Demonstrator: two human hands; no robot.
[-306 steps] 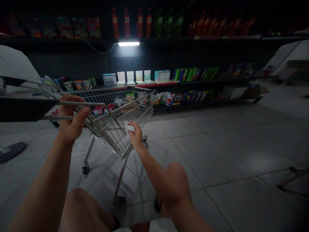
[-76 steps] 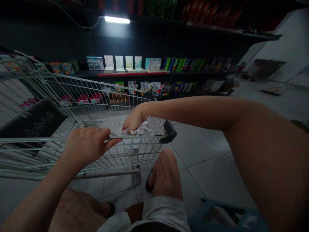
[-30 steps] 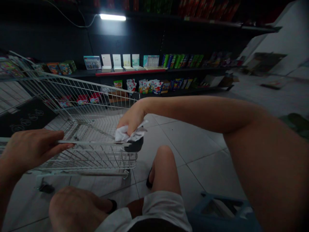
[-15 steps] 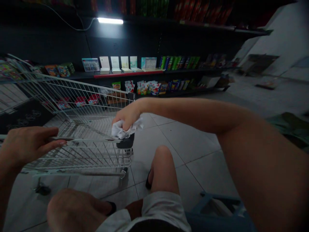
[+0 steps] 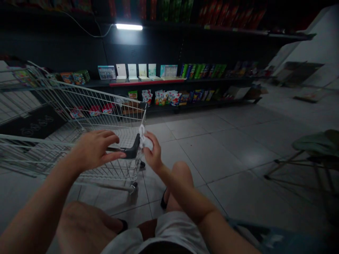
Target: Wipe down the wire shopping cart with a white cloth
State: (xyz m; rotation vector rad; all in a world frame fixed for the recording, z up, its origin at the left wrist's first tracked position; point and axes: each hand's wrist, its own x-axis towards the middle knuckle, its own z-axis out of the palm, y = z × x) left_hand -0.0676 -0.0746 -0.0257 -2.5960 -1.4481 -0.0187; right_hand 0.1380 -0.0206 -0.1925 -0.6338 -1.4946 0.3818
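A wire shopping cart (image 5: 87, 106) stands on the tiled floor in front of me, its handle bar close to my knees. My left hand (image 5: 94, 150) rests on the handle bar (image 5: 124, 151) with its fingers stretched over it. My right hand (image 5: 152, 153) pinches a crumpled white cloth (image 5: 142, 135) against the dark end cap and corner post of the cart. I am seated, and both bare knees show at the bottom of the view.
Dark shelves (image 5: 164, 82) with cards, books and snack packs line the back wall under a strip light (image 5: 129, 26). A folding stool with a green seat (image 5: 315, 144) stands at the right. A blue object (image 5: 267, 238) lies by my right side.
My right arm has dropped and swung round to the cart's right corner with the cloth. My left hand has slid right along the handle bar. The view has turned to the right.
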